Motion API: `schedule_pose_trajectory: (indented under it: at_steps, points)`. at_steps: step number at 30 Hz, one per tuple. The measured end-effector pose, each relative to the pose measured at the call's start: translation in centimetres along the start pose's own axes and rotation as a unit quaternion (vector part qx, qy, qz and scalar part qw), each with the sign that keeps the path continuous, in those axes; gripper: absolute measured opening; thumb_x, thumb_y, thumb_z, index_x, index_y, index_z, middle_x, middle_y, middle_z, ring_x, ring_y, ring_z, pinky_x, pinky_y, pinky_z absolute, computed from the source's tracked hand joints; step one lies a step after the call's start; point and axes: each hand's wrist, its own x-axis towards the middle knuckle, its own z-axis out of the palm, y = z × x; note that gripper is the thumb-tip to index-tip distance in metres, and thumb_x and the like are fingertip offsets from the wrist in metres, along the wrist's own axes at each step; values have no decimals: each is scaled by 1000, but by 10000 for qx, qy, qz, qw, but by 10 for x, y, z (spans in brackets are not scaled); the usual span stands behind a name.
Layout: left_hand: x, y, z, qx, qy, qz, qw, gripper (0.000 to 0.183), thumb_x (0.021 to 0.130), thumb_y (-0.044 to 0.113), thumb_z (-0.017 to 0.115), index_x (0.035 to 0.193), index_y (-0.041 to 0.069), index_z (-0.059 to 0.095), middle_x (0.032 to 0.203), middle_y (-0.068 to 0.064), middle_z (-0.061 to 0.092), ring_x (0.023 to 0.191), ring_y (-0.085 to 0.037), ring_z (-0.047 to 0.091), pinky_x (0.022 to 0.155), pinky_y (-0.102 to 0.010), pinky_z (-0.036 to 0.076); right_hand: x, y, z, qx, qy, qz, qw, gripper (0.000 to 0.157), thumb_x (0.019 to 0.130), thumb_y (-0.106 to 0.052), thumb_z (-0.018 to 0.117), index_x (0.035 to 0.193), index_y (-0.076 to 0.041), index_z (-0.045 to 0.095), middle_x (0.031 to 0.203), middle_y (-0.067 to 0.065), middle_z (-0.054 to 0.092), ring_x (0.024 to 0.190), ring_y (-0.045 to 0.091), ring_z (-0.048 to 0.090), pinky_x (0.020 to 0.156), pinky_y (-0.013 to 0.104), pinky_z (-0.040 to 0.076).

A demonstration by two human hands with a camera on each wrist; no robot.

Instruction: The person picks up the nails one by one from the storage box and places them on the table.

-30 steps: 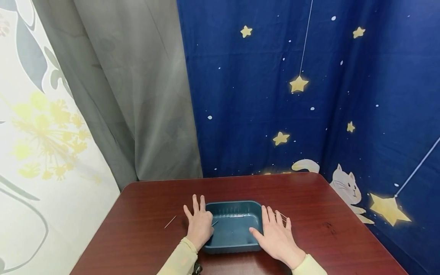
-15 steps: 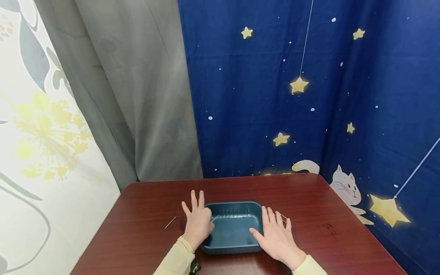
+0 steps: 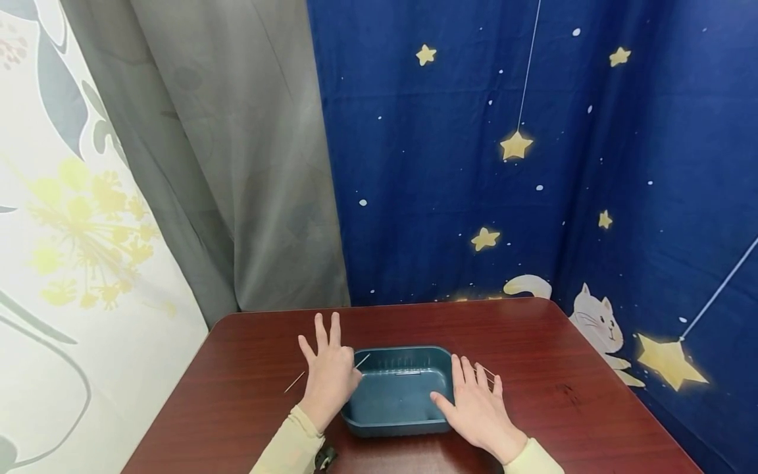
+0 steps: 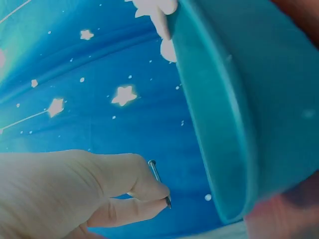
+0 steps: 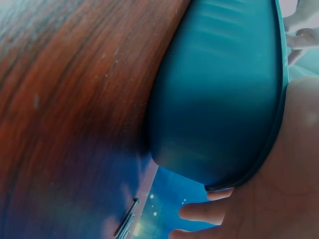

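Note:
Between thumb and index finger, my left hand [image 3: 329, 378] pinches a metal nail [image 4: 155, 172], its other fingers raised. The hand is at the left rim of a teal plastic tray [image 3: 403, 426], and in the head view the nail slants over the rim's back left corner. Inside the tray, near its back wall, lies another thin nail [image 3: 407, 374]. My right hand [image 3: 478, 409] rests on the tray's right rim with straight, spread fingers, its thumb reaching inside.
A single nail [image 3: 294, 382] lies on the red-brown wooden table [image 3: 237, 421] left of the tray. Several nails [image 5: 127, 221] lie side by side on the table beyond the right hand. Behind the table hang a grey curtain [image 3: 284, 197] and a blue starry one [image 3: 438, 184].
My left hand has risen and moved left from inside the tray toward its left rim, carrying the pinched nail up with it. The right hand has stayed in place.

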Motion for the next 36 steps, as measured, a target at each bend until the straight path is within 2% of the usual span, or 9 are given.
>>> schedule_pose_trajectory:
  at_steps: [8, 13, 26, 31, 36]
  points:
    - [-2, -20, -19, -44, 94, -148, 9998, 30, 72, 12, 81, 53, 18, 58, 158, -31, 27, 146, -56, 7, 100, -84, 9, 0, 0, -1, -15, -4, 0, 10000, 96, 92, -70, 53, 158, -4, 28, 158, 19, 35, 142, 47, 30, 105, 78, 14]
    - [-6, -36, -19, 35, 3, -311, 9995, 26, 72, 14, 83, 56, 15, 62, 156, -32, 29, 145, -57, 8, 101, -83, 8, 1, 0, 0, -44, 39, 6, 10000, 96, 92, -69, 54, 158, -4, 29, 157, 20, 35, 142, 47, 30, 106, 78, 14]
    - [-22, -91, 4, 60, -665, -1032, 9924, 23, 73, 14, 82, 60, 13, 63, 152, -40, 26, 142, -61, 3, 97, -85, 3, 0, 0, 1, -63, 42, -8, 10000, 96, 91, -68, 55, 158, -4, 30, 156, 20, 37, 141, 47, 32, 106, 78, 14]
    - [-29, -108, 17, 81, -854, -1162, 9895, 22, 71, 12, 83, 62, 12, 63, 151, -42, 26, 141, -64, 2, 96, -86, 2, 1, 0, -1, -90, 10, -21, 10000, 97, 91, -71, 52, 158, -4, 29, 157, 19, 36, 142, 47, 31, 106, 77, 14]
    - [-33, -117, 26, 41, -935, -1188, 9885, 20, 70, 9, 85, 66, 10, 65, 150, -43, 28, 141, -64, 4, 95, -87, 2, 0, 0, -2, -132, -16, -43, 9999, 104, 89, -80, 42, 158, -4, 28, 157, 20, 36, 142, 47, 31, 106, 77, 14]
